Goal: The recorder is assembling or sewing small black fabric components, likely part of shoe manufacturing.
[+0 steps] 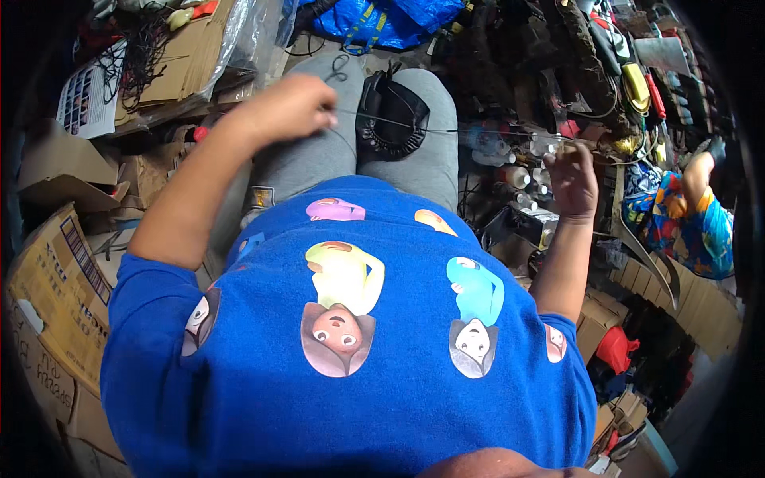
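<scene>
Over lap — left hand (291,107) and right hand (572,177) pinch taut thin wire (414,126).

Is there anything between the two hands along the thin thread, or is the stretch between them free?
Nothing visible blocks it. The thin thread runs taut from the left hand to the right hand, passing just above the black ruffled piece on the lap; whether it touches that piece is unclear.

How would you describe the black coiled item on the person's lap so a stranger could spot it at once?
Start at the grey trousers above the blue shirt. Between the knees lies the black coiled item, a ribbed ring; nothing else on the lap is black and looped.
</scene>
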Action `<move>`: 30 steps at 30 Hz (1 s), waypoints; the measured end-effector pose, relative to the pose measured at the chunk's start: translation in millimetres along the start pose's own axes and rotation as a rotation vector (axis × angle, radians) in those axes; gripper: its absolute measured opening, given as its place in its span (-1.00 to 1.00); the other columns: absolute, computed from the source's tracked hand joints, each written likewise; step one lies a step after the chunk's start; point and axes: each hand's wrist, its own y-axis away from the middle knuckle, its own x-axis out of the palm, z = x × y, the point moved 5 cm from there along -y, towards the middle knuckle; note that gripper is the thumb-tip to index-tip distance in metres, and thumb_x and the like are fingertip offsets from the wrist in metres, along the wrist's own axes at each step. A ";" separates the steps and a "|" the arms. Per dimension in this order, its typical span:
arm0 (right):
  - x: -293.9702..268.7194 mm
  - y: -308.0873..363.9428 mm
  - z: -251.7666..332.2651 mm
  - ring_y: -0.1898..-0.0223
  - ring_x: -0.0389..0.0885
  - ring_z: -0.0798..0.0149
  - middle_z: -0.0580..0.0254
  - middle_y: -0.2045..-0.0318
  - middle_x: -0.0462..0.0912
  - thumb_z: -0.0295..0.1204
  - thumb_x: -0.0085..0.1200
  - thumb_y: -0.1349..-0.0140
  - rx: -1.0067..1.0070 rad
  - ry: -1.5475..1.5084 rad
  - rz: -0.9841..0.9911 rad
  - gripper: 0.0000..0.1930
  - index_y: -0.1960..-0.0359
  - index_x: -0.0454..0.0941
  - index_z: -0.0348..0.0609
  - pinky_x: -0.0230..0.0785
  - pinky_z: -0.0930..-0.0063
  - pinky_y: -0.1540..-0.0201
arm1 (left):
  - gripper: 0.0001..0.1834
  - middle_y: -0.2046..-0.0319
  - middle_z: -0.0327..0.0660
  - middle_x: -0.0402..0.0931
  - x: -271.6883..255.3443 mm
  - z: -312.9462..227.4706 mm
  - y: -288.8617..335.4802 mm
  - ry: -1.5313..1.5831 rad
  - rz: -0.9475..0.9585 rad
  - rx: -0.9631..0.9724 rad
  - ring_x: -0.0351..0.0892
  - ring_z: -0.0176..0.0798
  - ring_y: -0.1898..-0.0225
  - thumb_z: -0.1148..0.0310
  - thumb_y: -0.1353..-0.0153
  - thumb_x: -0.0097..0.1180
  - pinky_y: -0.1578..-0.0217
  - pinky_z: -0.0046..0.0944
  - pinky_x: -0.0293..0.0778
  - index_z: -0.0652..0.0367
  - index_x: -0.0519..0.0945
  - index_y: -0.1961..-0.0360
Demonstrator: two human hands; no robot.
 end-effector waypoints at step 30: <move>173.4 -44.0 -94.2 0.27 0.55 0.17 0.09 0.36 0.54 -0.23 0.19 -0.07 -0.088 1.501 0.620 -0.65 0.11 0.55 -0.04 0.39 0.39 0.16 | -0.70 0.27 -0.15 0.41 33.7 -64.3 -33.0 -0.195 -0.058 0.336 0.52 0.00 0.31 0.30 0.15 0.30 0.25 -0.07 0.44 0.14 0.54 0.37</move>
